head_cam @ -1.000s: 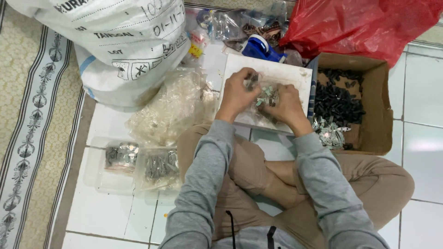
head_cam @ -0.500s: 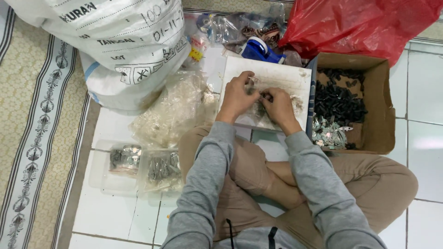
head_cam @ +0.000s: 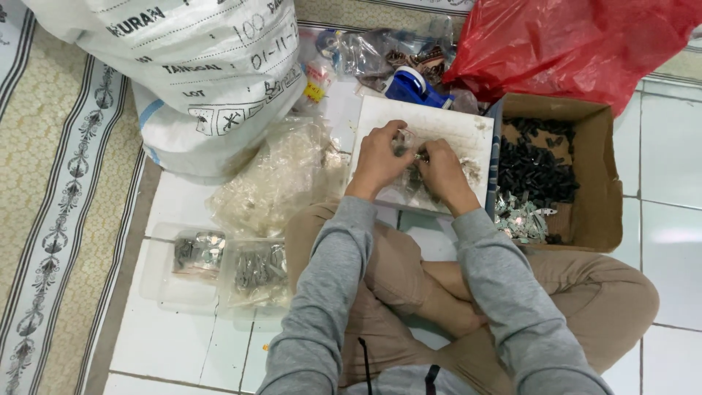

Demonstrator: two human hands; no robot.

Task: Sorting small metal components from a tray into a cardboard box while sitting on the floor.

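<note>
Where fingers overlap on the white board point(head_cam: 453, 132): left hand point(head_cam: 378, 162) and right hand point(head_cam: 444, 170), both pinched on 1 small, indistinct metal piece point(head_cam: 415, 155).

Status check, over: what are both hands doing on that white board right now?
Left hand and right hand together on the white board, pinching small metal parts. Cardboard box at right, apart. Nothing blocking.

left hand point(head_cam: 378, 159), right hand point(head_cam: 441, 167), close together, fingers curled

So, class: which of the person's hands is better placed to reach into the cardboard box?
Probably the right hand: the cardboard box sits on its side of the white board, while the left hand would have to cross over.
</note>
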